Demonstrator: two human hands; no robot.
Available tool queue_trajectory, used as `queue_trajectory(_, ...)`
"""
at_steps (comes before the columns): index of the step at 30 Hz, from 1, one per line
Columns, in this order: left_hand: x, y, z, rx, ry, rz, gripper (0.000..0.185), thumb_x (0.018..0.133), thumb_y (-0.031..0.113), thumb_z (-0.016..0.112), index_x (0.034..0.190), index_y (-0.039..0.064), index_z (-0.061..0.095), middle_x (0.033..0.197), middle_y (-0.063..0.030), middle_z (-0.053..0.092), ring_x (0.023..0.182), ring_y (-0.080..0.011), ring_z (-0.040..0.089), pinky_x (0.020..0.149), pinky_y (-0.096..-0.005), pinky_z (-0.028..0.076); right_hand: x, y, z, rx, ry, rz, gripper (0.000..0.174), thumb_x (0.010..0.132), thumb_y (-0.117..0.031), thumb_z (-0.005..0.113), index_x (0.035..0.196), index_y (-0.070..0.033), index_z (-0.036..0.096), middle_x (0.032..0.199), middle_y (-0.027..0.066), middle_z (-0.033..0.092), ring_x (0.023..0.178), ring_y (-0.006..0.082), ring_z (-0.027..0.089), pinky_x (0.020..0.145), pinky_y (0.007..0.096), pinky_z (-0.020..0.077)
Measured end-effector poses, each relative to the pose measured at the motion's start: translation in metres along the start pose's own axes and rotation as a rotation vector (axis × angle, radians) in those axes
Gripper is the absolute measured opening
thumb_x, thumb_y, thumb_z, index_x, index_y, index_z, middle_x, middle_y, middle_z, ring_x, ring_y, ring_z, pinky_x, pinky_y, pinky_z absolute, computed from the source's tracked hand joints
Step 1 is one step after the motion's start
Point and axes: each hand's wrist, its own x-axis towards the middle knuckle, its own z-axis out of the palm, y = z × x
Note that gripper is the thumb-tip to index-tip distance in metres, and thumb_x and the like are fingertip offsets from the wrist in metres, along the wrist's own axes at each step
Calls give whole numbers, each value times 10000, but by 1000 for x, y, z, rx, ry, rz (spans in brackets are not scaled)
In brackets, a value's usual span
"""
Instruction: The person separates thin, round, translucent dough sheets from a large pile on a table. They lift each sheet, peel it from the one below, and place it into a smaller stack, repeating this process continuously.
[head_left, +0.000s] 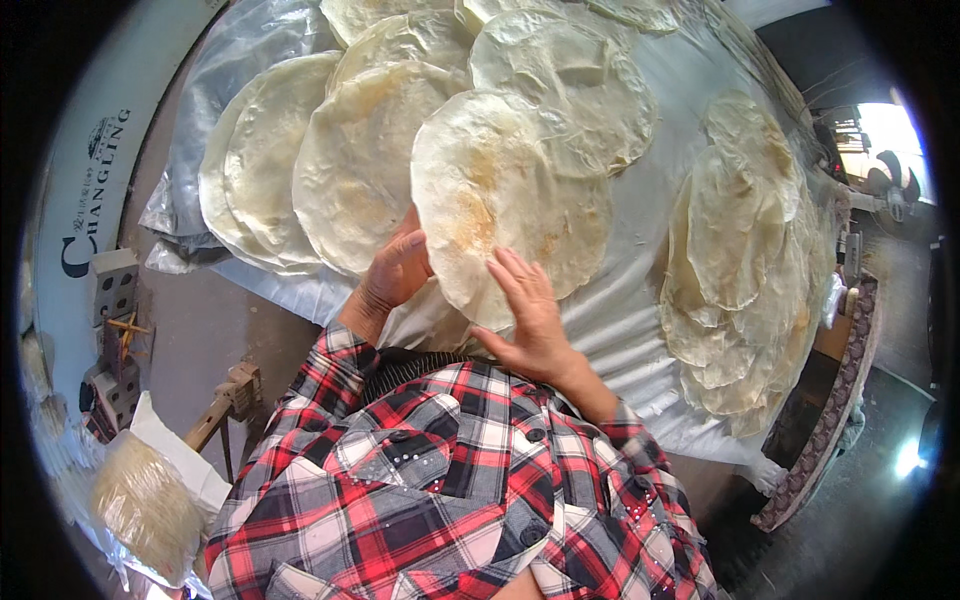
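A thin round flatbread (469, 187) with browned patches lies at the middle of the cloth, over the edge of another sheet (577, 232). My left hand (397, 262) is at its lower left edge, thumb up; whether its fingers grip the edge is hidden. My right hand (529, 319) rests with spread fingers on its lower right part. Left of it are a large flatbread (360, 165) and a stack of flatbreads (262, 165). Behind lies a wrinkled flatbread (562, 82). More overlapping flatbreads (731, 232) are heaped on the right.
White plastic sheeting (630, 300) covers the work surface, with clear plastic (247, 75) at the back left. Hollow blocks (114, 285), a wooden stand (232, 394) and a plastic-wrapped bundle (146, 510) are at left. A patterned padded edge (825, 420) and a fan (892, 180) are at right.
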Motion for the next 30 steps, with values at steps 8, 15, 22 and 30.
queue_trajectory(8,45,-14,36,12,-263,-51,853,856,239,601,1507,201,51,1547,-88,136,1381,-303,246,1021,-517,362,12,33,-37,275,254,273,437,781,110,485,1181,-28,594,1097,89,637,1015,135,588,886,266,455)
queue_trajectory(15,105,-26,23,382,-91,59,753,831,42,594,1468,95,197,1421,-116,321,1264,-249,381,981,-371,411,-7,118,-215,496,532,374,278,865,-1,529,1124,31,625,1089,136,657,1002,207,631,913,344,502)
queue_trajectory(22,160,13,-37,523,450,170,665,803,34,560,1395,-36,264,1239,-119,450,1106,-197,487,918,-312,449,-65,55,-331,-823,649,187,226,957,-76,498,1106,54,608,1020,162,662,905,250,639,832,339,486)
queue_trajectory(30,188,13,-39,484,512,127,481,789,21,518,1262,-5,429,1107,-76,568,939,-174,571,837,-310,483,-184,147,-216,-851,246,435,536,756,50,546,1279,-66,540,1326,155,522,1209,299,509,1013,382,399)
